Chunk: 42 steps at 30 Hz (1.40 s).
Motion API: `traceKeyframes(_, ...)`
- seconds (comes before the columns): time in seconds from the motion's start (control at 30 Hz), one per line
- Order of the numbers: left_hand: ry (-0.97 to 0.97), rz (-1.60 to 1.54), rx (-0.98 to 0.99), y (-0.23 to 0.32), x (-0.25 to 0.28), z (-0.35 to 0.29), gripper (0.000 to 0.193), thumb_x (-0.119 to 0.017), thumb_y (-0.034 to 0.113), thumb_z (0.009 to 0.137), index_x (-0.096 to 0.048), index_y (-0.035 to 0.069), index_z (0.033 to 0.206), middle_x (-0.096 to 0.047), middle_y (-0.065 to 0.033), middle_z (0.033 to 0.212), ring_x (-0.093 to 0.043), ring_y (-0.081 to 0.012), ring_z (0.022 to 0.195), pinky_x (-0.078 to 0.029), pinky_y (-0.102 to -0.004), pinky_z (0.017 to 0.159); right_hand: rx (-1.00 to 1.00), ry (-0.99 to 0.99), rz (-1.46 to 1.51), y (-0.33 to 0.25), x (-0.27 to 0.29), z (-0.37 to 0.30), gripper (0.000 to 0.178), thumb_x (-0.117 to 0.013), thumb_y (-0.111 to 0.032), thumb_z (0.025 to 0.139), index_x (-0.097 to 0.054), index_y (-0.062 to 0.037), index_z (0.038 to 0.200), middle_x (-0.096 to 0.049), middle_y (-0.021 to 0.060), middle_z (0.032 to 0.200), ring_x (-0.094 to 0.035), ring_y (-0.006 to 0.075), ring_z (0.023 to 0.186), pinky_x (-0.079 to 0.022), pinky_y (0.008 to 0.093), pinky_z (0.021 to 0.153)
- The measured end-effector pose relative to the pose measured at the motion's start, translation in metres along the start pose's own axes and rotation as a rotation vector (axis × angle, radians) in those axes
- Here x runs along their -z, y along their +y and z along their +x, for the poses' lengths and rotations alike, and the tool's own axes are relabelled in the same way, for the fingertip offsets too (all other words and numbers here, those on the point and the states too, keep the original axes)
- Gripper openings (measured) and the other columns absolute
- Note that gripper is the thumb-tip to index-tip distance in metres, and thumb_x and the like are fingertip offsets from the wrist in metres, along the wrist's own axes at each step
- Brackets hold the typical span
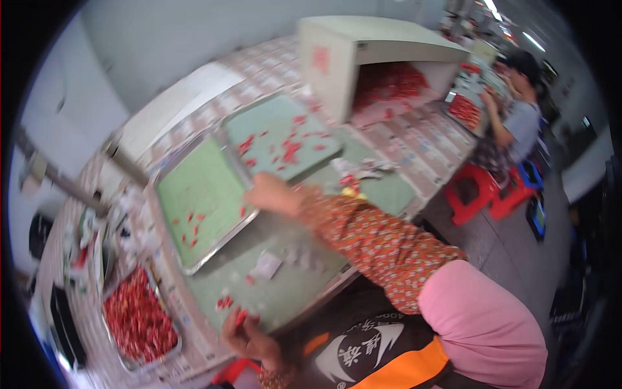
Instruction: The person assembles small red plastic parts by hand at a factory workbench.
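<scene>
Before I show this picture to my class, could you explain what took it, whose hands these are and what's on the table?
No machine here: a person works bare-handed, wearing a fisheye camera on the head. It looks down, so straight edges bend.

The right hand is at the right edge of a green-surfaced tray with a few red pieces; blur hides whether it holds anything. The left hand, near the bottom, has something small and red at its fingertips.

Behind stands a pale green tray with more pieces; at lower left, a red heap. Beyond an open box, a co-worker sits.
</scene>
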<state>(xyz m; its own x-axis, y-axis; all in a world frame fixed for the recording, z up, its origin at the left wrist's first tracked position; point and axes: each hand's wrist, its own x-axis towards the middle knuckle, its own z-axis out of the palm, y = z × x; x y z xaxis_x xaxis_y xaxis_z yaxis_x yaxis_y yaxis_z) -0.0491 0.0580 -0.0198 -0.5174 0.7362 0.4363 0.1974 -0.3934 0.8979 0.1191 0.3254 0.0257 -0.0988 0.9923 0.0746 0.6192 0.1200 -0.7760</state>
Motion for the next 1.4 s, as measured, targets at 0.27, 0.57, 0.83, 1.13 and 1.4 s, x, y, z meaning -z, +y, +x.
traceKeyframes(0.27, -0.057, 0.020, -0.024, -0.006, -0.013, 0.003, 0.012, -0.048, 0.002, 0.098, -0.052, -0.001, 0.109, -0.061, -0.0161, 0.120, -0.054, -0.0108, 0.069, -0.046, -0.0227, 0.064, -0.215, -0.123, 0.753, -0.013, 0.065, -0.020, 0.026, -0.063, -0.019, 0.080, -0.059, 0.0063, 0.084, -0.049, 0.0050, 0.058, -0.042, 0.0140, 0.039, -0.032, 0.0329, 0.034)
traceKeyframes(0.57, -0.041, 0.036, -0.094, 0.001, -0.018, 0.008, 0.011, -0.048, 0.004, 0.099, -0.050, -0.002, 0.108, -0.061, -0.0164, 0.119, -0.057, -0.0126, 0.076, -0.045, -0.0219, 0.062, -0.295, 0.055, 0.738, 0.064, 0.230, -0.170, 0.032, -0.066, -0.031, 0.088, -0.067, -0.0021, 0.103, -0.058, -0.0019, 0.068, -0.041, 0.0045, 0.042, -0.028, 0.0209, 0.036)
traceKeyframes(0.83, 0.006, 0.088, 0.028, 0.004, -0.016, 0.008, 0.017, -0.060, 0.010, 0.091, -0.061, -0.002, 0.104, -0.064, -0.0173, 0.103, -0.059, -0.0211, 0.081, -0.049, -0.0317, 0.066, -0.404, 0.514, 0.773, 0.144, 0.320, -0.284, 0.030, -0.063, -0.028, 0.091, -0.063, -0.0016, 0.105, -0.059, -0.0009, 0.068, -0.043, 0.0043, 0.042, -0.025, 0.0201, 0.034)
traceKeyframes(1.13, -0.041, 0.156, -0.072, 0.013, -0.029, 0.007, 0.012, -0.046, 0.004, 0.099, -0.050, 0.000, 0.110, -0.062, -0.0170, 0.119, -0.053, -0.0106, 0.070, -0.045, -0.0214, 0.062, -0.448, 0.769, 0.736, 0.225, 0.360, -0.321, 0.027, -0.063, -0.029, 0.092, -0.061, -0.0059, 0.105, -0.056, -0.0030, 0.071, -0.040, 0.0036, 0.046, -0.024, 0.0197, 0.035)
traceKeyframes(1.4, -0.059, 0.153, -0.018, 0.004, -0.018, 0.005, 0.018, -0.050, 0.000, 0.095, -0.053, 0.000, 0.112, -0.060, -0.0149, 0.117, -0.058, -0.0138, 0.081, -0.050, -0.0229, 0.064, -0.539, 0.719, 0.761, 0.321, 0.374, -0.313, 0.021, -0.065, -0.029, 0.090, -0.060, -0.0093, 0.097, -0.052, -0.0043, 0.065, -0.038, 0.0042, 0.043, -0.024, 0.0209, 0.034)
